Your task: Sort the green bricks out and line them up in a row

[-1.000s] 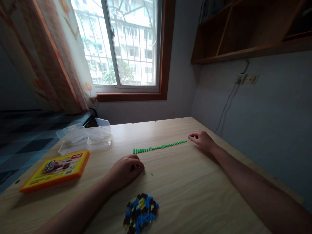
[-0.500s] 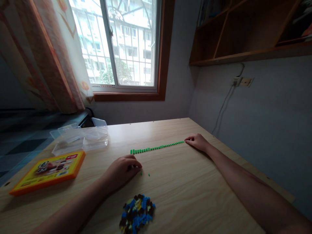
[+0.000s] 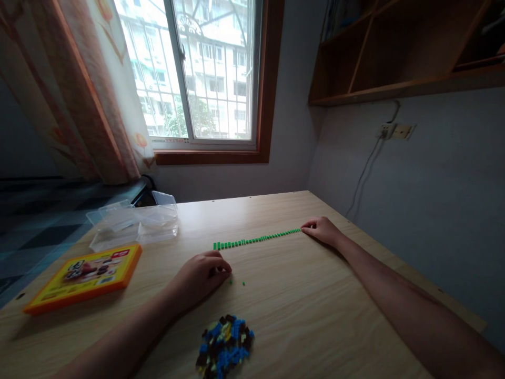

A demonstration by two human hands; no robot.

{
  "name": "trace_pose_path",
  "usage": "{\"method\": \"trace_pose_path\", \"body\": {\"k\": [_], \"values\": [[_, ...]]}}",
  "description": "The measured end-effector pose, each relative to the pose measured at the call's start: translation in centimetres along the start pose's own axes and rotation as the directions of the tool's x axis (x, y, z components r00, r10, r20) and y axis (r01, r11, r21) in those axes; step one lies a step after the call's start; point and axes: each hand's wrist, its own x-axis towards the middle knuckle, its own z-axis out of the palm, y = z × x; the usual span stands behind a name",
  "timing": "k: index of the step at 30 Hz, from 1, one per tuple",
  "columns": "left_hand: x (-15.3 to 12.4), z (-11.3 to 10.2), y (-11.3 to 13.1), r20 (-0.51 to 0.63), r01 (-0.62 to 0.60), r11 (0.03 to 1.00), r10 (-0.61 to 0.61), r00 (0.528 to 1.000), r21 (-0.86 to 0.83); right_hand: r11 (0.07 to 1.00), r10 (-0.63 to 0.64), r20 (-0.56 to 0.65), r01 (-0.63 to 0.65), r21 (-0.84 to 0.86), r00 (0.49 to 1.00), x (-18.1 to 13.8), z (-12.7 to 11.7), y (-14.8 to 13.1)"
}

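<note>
A long row of small green bricks (image 3: 256, 239) runs across the wooden table (image 3: 300, 310). My right hand (image 3: 321, 230) rests at the row's right end, fingers curled and pressed together against the last brick. My left hand (image 3: 201, 276) lies on the table below the row's left end, fingers curled down; whether it holds anything is hidden. Two loose green bricks (image 3: 237, 282) lie just right of its fingertips. A heap of blue, brown and yellow bricks (image 3: 224, 342) sits nearer to me.
An orange and yellow box (image 3: 84, 275) lies at the left of the table. Behind it stand clear plastic containers (image 3: 134, 225). A window and curtain are beyond the table; a wooden shelf and a wall socket with a cable are on the right wall.
My right hand has drawn in a little and curled its fingers at the row's right end. My left hand has stayed put. The view shifted slightly.
</note>
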Motion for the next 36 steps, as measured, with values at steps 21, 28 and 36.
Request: {"method": "trace_pose_path", "body": {"k": [21,28,36], "values": [[0.0,-0.2,0.2,-0.021,0.0,1.0,0.001,1.0,0.023,0.999,0.008,-0.009,-0.007,0.045,1.0,-0.2,0.1,0.1],[-0.1,0.1,0.1,-0.11,0.01,1.0,-0.008,0.994,0.019,0.993,0.025,-0.119,-0.011,0.119,0.993,-0.6,-0.2,-1.7],[-0.3,0.2,0.2,-0.037,0.019,0.999,-0.02,0.999,-0.027,0.893,-0.372,-0.03,0.367,0.261,0.928,-4.2,2.0,-11.8]]}}
